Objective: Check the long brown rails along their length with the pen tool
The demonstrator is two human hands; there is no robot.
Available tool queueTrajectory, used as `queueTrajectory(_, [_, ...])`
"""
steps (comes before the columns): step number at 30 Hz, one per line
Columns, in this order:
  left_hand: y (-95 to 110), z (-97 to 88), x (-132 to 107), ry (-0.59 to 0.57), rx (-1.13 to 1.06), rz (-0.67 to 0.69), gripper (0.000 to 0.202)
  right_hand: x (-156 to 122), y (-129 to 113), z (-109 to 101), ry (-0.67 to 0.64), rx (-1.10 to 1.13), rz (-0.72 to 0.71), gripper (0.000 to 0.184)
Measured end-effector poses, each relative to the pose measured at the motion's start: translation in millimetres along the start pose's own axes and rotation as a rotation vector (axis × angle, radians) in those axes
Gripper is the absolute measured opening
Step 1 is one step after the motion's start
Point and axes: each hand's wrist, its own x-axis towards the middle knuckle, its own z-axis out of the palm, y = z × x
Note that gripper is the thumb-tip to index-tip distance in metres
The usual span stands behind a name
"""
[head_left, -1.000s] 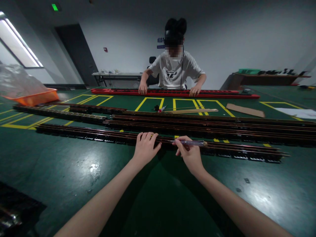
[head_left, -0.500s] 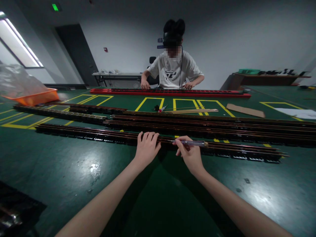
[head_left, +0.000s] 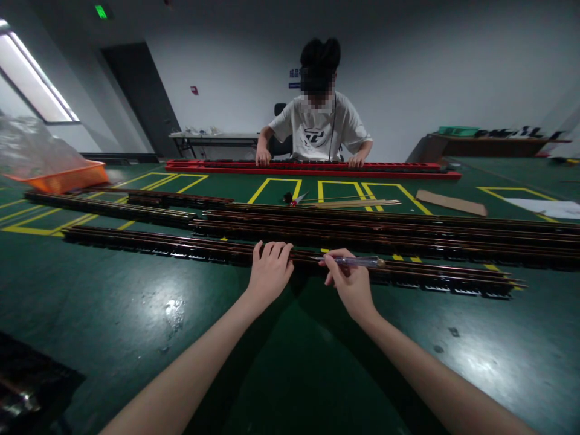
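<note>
A long black strip with thin copper-coloured rods along it lies across the table in front of me. My left hand is over its middle, fingers curled over the far side and thumb along the near side. Just to the right, my right hand pinches a slim screwdriver with a clear handle and a brass-coloured end. Its shaft points left, almost level, and its tip is at the rods between my hands. Whether the tip touches a rod is too dark to tell.
More black strips with rods lie just beyond. Thin rods, a cardboard piece and an orange basket with plastic bags are farther back. Across the green table, a person has both hands at a red rail.
The strip under my hands has slid very slightly left. My right hand and screwdriver have shifted a little to the right. Across the table, the other person's hands have moved farther apart.
</note>
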Motion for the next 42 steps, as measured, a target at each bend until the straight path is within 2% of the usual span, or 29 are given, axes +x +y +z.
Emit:
queueTrajectory(30, [0.1,-2.6,-0.4,-0.024,0.025,-0.005,0.039,0.9,-0.2,0.9,-0.009,0.009,0.011,0.026])
queueTrajectory(42, [-0.9,-5.2,-1.3,0.030,0.019,-0.035,0.042,0.1,-1.4,1.7,-0.005,0.018,0.010,0.022])
